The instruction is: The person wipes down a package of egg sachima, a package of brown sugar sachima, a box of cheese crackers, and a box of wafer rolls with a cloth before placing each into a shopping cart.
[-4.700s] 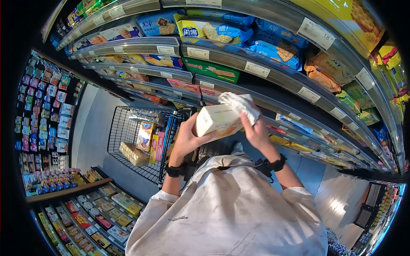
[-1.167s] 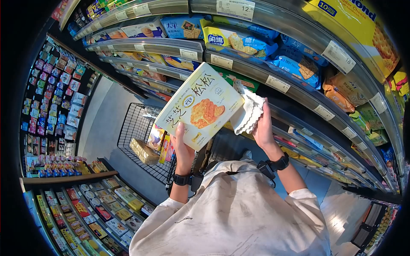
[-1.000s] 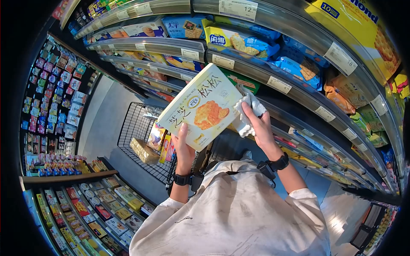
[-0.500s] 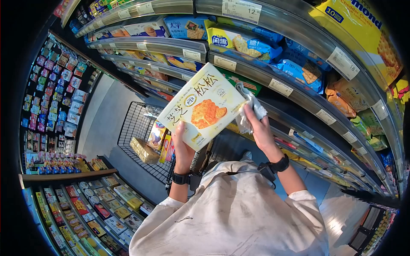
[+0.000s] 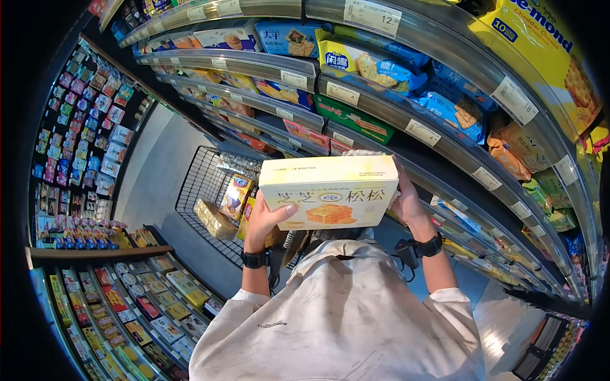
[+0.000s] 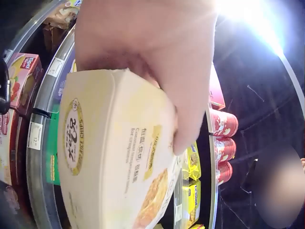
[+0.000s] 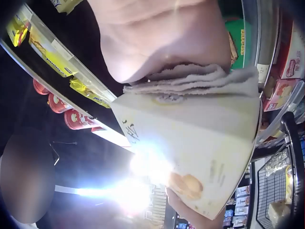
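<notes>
A pale yellow and white carton [image 5: 327, 184] with a picture of a baked snack is held level in front of the body, its top and front faces showing in the head view. My left hand [image 5: 270, 219] grips its left end, the thumb lying over the front face. At the other end my right hand [image 5: 408, 203] holds a folded whitish cloth [image 7: 205, 82] against the carton. In the right wrist view the cloth's layers lie between the palm and the carton's end. Most of the right fingers are hidden behind the carton in the head view.
Shelves of snack packs rise in front, with a blue and yellow biscuit bag [image 5: 372, 66] and a green box [image 5: 354, 119] just beyond the carton. A black wire shopping cart [image 5: 190, 190] holding several packs stands at left. A low display [image 5: 133, 305] is at lower left.
The carton has turned from tilted, with its broad face up, to level with its top face showing. The right hand and cloth have moved to its right end, mostly behind it.
</notes>
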`<state>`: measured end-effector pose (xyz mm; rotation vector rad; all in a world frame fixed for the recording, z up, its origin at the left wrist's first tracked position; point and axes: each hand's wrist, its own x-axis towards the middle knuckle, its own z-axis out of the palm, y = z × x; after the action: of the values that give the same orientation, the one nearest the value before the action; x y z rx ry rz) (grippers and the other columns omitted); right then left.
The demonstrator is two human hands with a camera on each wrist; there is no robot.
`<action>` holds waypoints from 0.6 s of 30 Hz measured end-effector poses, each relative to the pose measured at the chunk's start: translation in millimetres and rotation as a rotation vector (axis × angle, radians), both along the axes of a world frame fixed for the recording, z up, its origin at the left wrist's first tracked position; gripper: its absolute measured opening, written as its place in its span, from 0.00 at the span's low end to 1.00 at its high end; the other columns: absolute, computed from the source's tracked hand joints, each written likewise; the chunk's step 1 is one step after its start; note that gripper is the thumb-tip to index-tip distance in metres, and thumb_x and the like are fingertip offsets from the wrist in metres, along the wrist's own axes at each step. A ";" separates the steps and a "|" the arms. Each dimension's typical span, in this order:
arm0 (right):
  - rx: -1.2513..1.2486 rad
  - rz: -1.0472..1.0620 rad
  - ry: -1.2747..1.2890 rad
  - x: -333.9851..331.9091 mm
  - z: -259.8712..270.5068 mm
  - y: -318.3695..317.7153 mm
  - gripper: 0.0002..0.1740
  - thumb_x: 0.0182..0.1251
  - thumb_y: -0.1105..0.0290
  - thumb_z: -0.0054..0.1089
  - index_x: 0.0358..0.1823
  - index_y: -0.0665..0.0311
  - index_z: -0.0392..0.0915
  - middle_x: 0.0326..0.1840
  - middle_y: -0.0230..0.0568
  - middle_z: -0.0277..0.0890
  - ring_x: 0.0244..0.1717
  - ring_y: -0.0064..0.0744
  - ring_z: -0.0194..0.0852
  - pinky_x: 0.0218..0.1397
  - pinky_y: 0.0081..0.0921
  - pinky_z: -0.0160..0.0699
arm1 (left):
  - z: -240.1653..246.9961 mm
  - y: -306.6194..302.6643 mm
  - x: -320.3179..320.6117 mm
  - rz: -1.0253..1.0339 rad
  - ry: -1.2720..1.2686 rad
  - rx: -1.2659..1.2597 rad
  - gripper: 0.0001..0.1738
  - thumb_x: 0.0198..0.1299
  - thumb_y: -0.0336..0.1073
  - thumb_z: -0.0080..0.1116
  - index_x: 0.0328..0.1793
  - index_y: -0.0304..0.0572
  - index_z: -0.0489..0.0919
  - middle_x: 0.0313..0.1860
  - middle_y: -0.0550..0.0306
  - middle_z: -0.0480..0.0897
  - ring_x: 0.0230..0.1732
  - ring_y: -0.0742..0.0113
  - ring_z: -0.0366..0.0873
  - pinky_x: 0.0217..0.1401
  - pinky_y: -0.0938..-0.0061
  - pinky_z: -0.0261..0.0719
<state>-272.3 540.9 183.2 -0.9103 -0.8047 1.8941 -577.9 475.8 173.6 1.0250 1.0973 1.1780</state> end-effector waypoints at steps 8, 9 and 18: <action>-0.132 0.101 0.195 -6.4 -29.4 -21.8 0.36 0.84 0.42 0.39 0.77 0.63 0.65 0.74 0.39 0.71 0.70 0.27 0.72 0.72 0.32 0.70 | 2.0 30.1 24.9 0.151 0.080 0.244 0.28 0.78 0.32 0.50 0.80 0.33 0.60 0.69 0.51 0.75 0.64 0.72 0.75 0.64 0.76 0.75; -0.065 0.193 0.201 -0.8 -65.8 -20.0 0.36 0.84 0.42 0.39 0.77 0.64 0.65 0.73 0.40 0.72 0.69 0.27 0.72 0.72 0.32 0.70 | -0.2 30.6 37.4 0.191 0.189 0.293 0.29 0.79 0.33 0.48 0.81 0.33 0.59 0.71 0.49 0.73 0.67 0.70 0.73 0.66 0.74 0.73; 0.299 0.153 -0.372 -25.5 -36.9 -26.9 0.41 0.83 0.37 0.32 0.75 0.67 0.63 0.63 0.43 0.76 0.59 0.26 0.73 0.65 0.26 0.71 | 3.3 26.0 96.5 0.074 0.340 0.352 0.33 0.81 0.39 0.41 0.85 0.29 0.49 0.80 0.38 0.62 0.80 0.52 0.61 0.81 0.65 0.55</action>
<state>-297.8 514.0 146.3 -1.0471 -1.3745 1.6891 -481.4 501.8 177.0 1.5096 1.2236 1.3166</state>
